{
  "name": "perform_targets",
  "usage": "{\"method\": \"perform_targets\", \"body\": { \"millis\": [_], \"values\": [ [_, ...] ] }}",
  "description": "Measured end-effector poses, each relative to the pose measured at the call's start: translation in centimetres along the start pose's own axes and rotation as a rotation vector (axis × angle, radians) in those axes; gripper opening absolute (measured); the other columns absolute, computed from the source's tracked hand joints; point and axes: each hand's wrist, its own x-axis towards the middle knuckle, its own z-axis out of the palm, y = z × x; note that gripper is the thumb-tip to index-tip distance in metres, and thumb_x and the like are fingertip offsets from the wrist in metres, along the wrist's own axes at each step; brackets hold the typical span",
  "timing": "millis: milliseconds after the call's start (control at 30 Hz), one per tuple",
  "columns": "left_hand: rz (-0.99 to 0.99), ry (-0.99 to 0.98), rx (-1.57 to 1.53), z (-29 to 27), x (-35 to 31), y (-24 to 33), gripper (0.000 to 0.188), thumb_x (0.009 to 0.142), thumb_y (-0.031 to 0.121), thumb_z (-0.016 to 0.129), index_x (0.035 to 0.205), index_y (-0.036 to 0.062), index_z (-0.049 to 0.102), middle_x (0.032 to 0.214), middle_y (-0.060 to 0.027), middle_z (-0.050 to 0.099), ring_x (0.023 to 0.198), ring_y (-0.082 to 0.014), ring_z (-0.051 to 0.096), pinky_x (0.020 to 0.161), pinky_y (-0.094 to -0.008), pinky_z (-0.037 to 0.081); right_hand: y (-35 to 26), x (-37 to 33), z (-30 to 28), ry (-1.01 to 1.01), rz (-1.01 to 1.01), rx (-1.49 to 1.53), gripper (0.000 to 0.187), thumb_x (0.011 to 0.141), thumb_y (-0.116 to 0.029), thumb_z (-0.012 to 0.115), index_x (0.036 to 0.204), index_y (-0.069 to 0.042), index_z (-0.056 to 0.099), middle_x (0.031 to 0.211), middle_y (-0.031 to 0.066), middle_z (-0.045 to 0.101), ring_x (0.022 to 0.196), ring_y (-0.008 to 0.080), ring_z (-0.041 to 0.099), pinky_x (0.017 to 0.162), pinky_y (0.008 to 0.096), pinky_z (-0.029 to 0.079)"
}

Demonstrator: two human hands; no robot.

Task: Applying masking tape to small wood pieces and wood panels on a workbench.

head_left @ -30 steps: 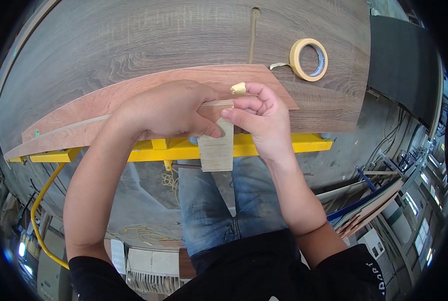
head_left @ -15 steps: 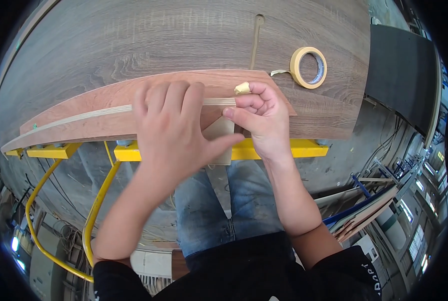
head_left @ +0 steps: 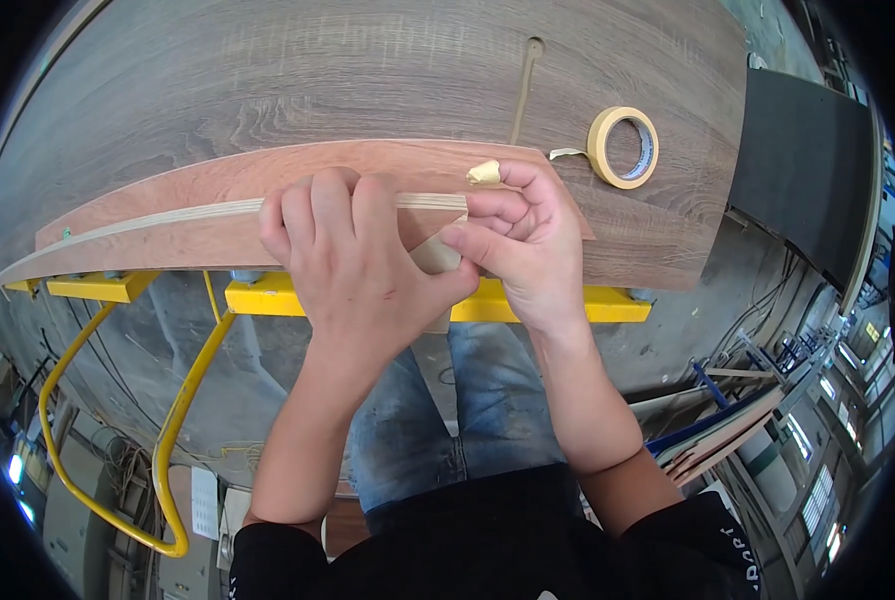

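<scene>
A long curved plywood piece [head_left: 167, 243] stands on edge along the bench's near side, its pale layered edge upward. My left hand [head_left: 352, 235] wraps over it from above, fingers on the far side. My right hand [head_left: 527, 230] pinches the piece's right end between thumb and fingers. Both thumbs come close together over a pale flat piece [head_left: 435, 255] with a slanted edge, partly hidden by my hands. A torn bit of yellow masking tape [head_left: 484, 172] clings to a fingertip of my right hand. Behind lies another curved reddish wood panel [head_left: 237, 172].
A roll of masking tape [head_left: 603, 150], its end loose, rests on the wood-grain board [head_left: 397, 85] at the right. A narrow slot [head_left: 525, 85] is cut in that board. Yellow metal supports [head_left: 267, 298] run beneath its near edge. A dark panel [head_left: 807, 165] stands far right.
My left thumb has moved in toward my right thumb, and my left forearm has swung rightward. My right hand keeps its pinch, with the tape bit still on the fingertip.
</scene>
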Motion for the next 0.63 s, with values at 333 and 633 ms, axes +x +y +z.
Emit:
{"method": "perform_targets", "body": {
  "millis": [333,633],
  "values": [
    [0.028,0.037,-0.017,-0.69,0.46,-0.63,0.057,0.047,0.035,0.078,0.094,0.0089,0.057,0.090,-0.0097,0.048,0.091,-0.0306,0.047,0.087,-0.0440,0.033,0.48,-0.10,0.66,0.001,-0.007,0.095,0.049,0.083,0.010,0.073,0.125,0.001,0.052,0.104,0.0126,0.070,0.087,0.0163,0.071,0.068,0.0261,0.059],
    [-0.004,-0.014,0.001,-0.36,0.62,-0.61,0.050,0.051,0.039,0.078,0.083,0.0087,0.055,0.087,-0.0091,0.049,0.089,-0.0288,0.047,0.092,-0.0463,0.031,0.62,0.56,0.71,-0.003,-0.019,0.070,0.046,0.083,0.008,0.075,0.123,-0.002,0.054,0.103,0.0095,0.069,0.087,0.0147,0.071,0.068,0.0238,0.059]
  ]
}}
